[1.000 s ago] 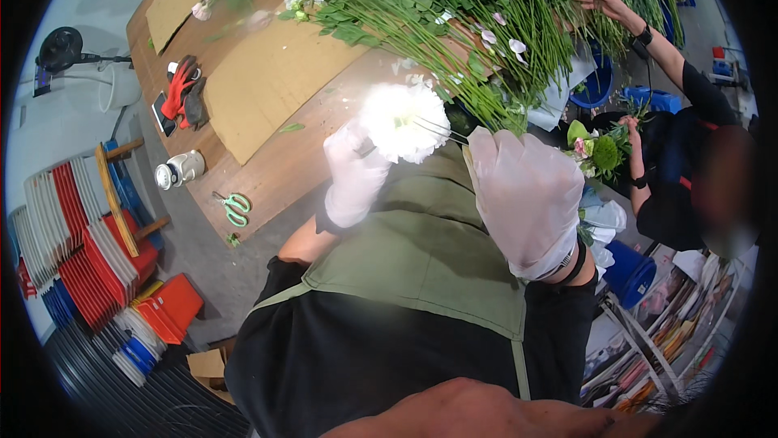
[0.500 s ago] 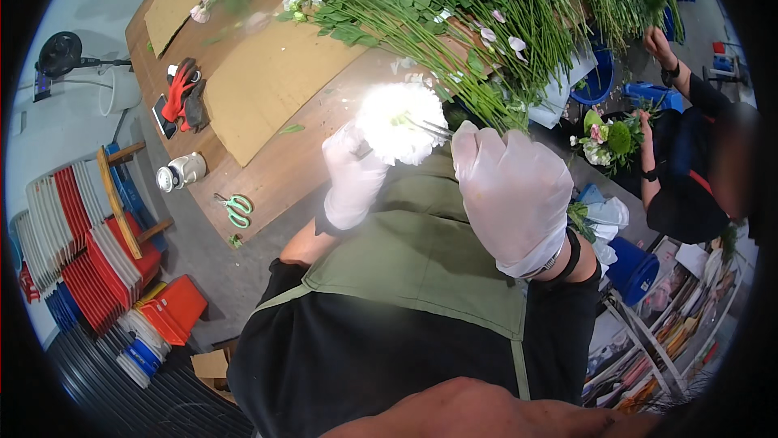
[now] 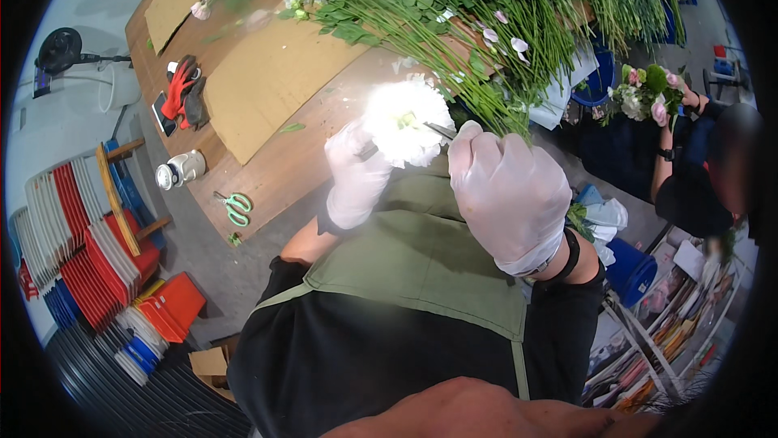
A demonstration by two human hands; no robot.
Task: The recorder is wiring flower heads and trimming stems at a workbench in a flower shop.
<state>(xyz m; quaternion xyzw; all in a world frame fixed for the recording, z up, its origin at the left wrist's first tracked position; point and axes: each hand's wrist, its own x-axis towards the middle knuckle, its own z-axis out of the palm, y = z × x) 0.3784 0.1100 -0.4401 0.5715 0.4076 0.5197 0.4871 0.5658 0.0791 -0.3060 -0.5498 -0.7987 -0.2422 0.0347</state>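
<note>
A large white ruffled flower (image 3: 397, 142), overexposed in places, is held in front of my apron. My left hand (image 3: 355, 175), in a pale thin glove, closes on it from the left and below; the stem is hidden. My right hand (image 3: 510, 195), gloved alike, is closed around slim metal tweezers (image 3: 442, 129). Their points reach over the petals close to the greenish flower centre. Most of the tweezers lies hidden inside the right fist.
On the wooden table (image 3: 316, 118) lie cardboard (image 3: 267, 81), green-handled scissors (image 3: 237, 209), red-black work gloves (image 3: 180, 98), a phone (image 3: 164, 114) and a white jar (image 3: 181, 169). Long cut stems (image 3: 470, 41) heap at the far side. A co-worker at right holds a bouquet (image 3: 644, 98).
The tweezers' tips have drawn back slightly to the right across the flower. My hands have barely moved. The co-worker has raised the bouquet, now with both hands near it.
</note>
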